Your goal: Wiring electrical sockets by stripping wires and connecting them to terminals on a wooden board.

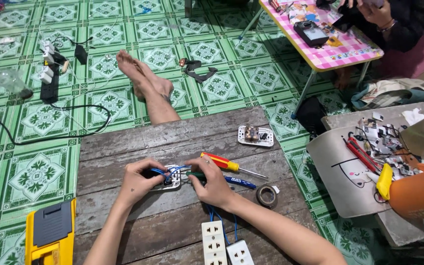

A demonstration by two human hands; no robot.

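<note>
My left hand (141, 180) holds a small white socket module (173, 180) with blue wires (172, 171) on a worn wooden board (123, 142). My right hand (212, 184) grips a green-handled screwdriver (194, 174) whose tip points into the module. Blue wires run from under my right wrist down to two white socket blocks (224, 244) at the board's near edge. A red-and-yellow screwdriver (224, 163) and a blue-handled tool (240, 182) lie just right of my right hand.
A roll of black tape (267, 195) and a white socket plate (255, 136) lie on the board. A yellow case (50, 234) sits left. My bare feet (143, 78) rest on green tiles. A pink checked table (330, 44) with another person's hands (376, 12) stands far right; cluttered trays (349, 181) right.
</note>
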